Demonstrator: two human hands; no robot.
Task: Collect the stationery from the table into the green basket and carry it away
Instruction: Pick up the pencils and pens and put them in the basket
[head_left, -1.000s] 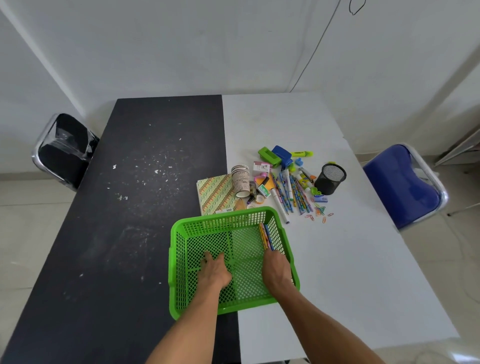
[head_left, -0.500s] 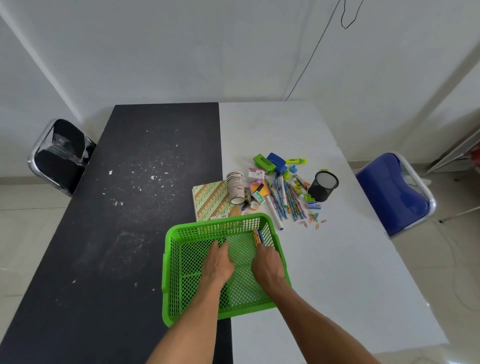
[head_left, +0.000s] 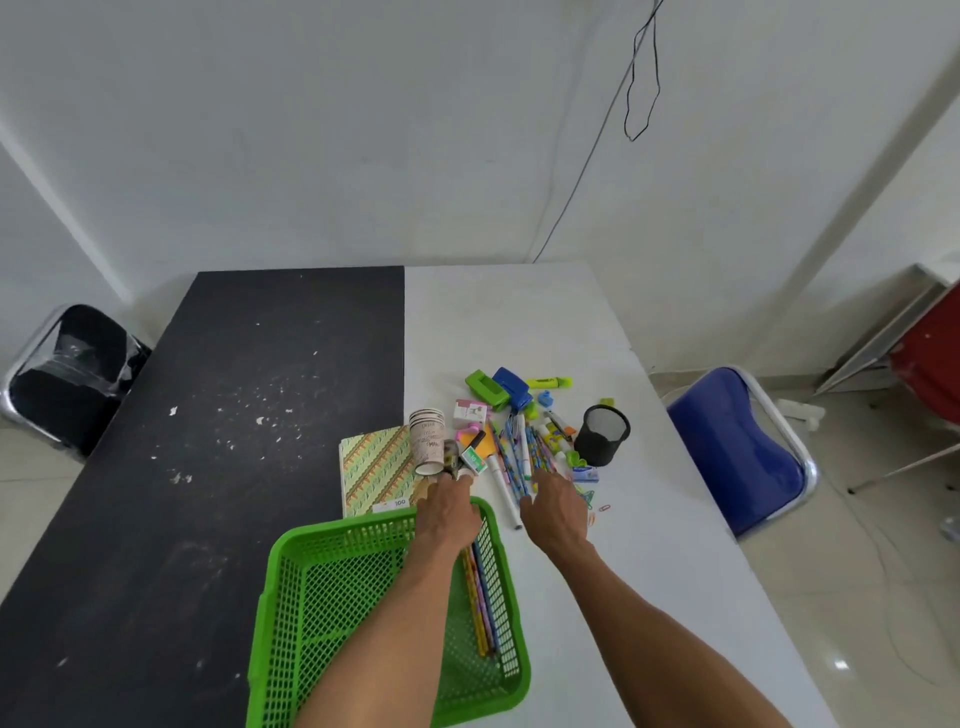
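Beyond the far rim of the green basket (head_left: 291, 597), the left hand (head_left: 449, 512) reaches toward small items beside the paper cups (head_left: 428, 447). Its fingertips are not clearly shown, so a grip cannot be confirmed. The right hand (head_left: 556, 512) is open just right of the basket, fingers spread at the near ends of the loose pencils (head_left: 519, 457). These lie directly ahead of it, long axes running away from the person, so the right hand is judged the nearer. A few collected pencils (head_left: 480, 597) lie along the basket's right wall. A black mesh pot (head_left: 602, 434) stands further right on the table (head_left: 623, 597).
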